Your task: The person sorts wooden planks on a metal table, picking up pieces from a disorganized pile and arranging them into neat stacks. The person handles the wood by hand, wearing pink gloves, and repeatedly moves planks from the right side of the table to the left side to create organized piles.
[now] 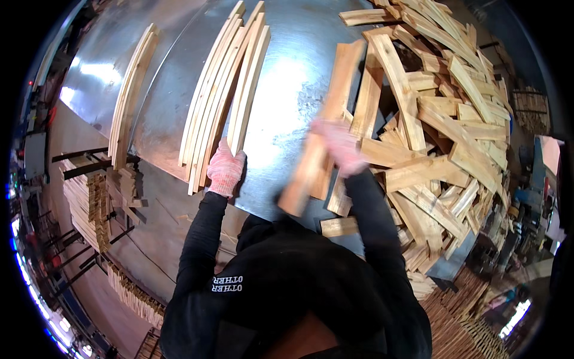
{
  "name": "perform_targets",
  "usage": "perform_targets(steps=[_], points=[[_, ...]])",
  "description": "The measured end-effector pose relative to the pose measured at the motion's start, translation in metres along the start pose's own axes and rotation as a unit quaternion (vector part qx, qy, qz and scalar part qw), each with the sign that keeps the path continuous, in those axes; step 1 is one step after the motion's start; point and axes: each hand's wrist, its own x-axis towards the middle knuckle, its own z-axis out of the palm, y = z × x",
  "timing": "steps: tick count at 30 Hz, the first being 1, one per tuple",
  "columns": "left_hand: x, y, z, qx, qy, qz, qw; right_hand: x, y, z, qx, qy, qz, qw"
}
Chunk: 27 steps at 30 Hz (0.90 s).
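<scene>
My left hand (226,169), in a pinkish-white knit glove, is closed round the near end of narrow wooden boards (250,90) standing on edge. Beside them on the left, several more boards (209,102) stand on edge in a row, touching one another. My right hand (339,145), gloved alike and smeared by motion, grips a flat wooden board (306,170) at the left edge of a loose heap. The near end of that board is blurred, and my fingers are partly hidden against it.
A metal tabletop (281,66) carries it all. The jumbled heap of boards (442,119) covers its right side. Farther left, a small row of boards (133,90) stands apart. Stacked boards (84,203) rest on a rack at the left; more stacks (466,323) lie at lower right.
</scene>
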Motion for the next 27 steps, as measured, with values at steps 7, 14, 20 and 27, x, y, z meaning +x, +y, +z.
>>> perform_targets(steps=[7,14,20,27], points=[[-0.04,0.001,-0.005,-0.063,-0.055,0.059,0.995,0.066,-0.072,0.084,0.005,0.099,0.183,0.978],[-0.034,0.024,0.01,-0.05,-0.071,0.037,0.996,0.012,-0.029,0.068,0.033,0.085,0.482,0.871],[-0.042,0.025,0.009,-0.031,-0.06,0.087,0.994,0.041,-0.082,0.091,0.049,-0.042,0.156,0.986],[-0.05,0.058,0.003,-0.025,-0.087,0.012,0.996,0.018,0.041,-0.1,-0.317,-0.04,0.146,0.936]])
